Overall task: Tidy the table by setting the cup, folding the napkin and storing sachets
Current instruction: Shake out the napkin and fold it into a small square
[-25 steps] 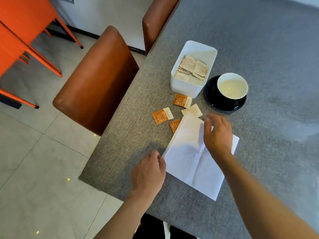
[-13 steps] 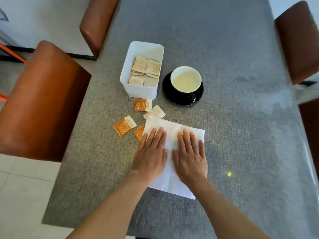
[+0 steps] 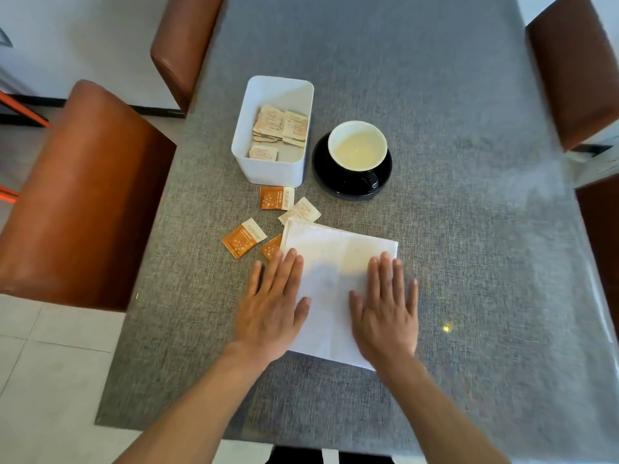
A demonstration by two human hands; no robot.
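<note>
I have both palms flat on the white napkin point(image 3: 338, 262), which lies folded on the grey counter point(image 3: 469, 229) just near of the loose sachets. My left hand point(image 3: 273, 303) presses its left edge, fingers straight and spread, half on cloth and half on the counter; my right hand point(image 3: 385, 306) does the same along the right edge. Neither grasps anything.

To set the fold well, I judge I should sweep outward from the middle with even pressure, keeping the edges lined up, and take care not to drag the napkin's far left corner over the orange sachet point(image 3: 270, 246) it partly covers.

Two more orange sachets point(image 3: 244, 236) and a pale sachet point(image 3: 300, 212) lie between napkin and white box point(image 3: 274, 169), which holds other pale ones. The cup point(image 3: 357, 145) sits on its black saucer point(image 3: 351, 185) right of the box.

The sachets carry print, but it is too small and blurred for me to read.
</note>
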